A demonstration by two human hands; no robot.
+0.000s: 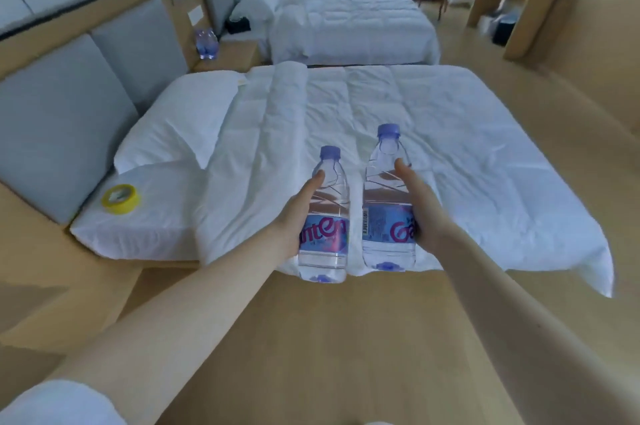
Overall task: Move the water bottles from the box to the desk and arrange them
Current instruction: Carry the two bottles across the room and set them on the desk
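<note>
Both hands are full: the left hand [294, 217] grips one water bottle [327, 213] round its label and the right hand [424, 213] grips a second bottle [386, 206], caps up, side by side in the air. Just beyond them lies a white bed [450, 134]. Left of the grip one yellow tape roll [121, 199] rests on its corner. Farther off stands a second bed [356, 26].

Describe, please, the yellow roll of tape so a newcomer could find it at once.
Start at the nearer white bed. On its left corner, beside the grey padded headboard, lies the yellow roll of tape. Nothing else there is yellow or ring-shaped.
</note>
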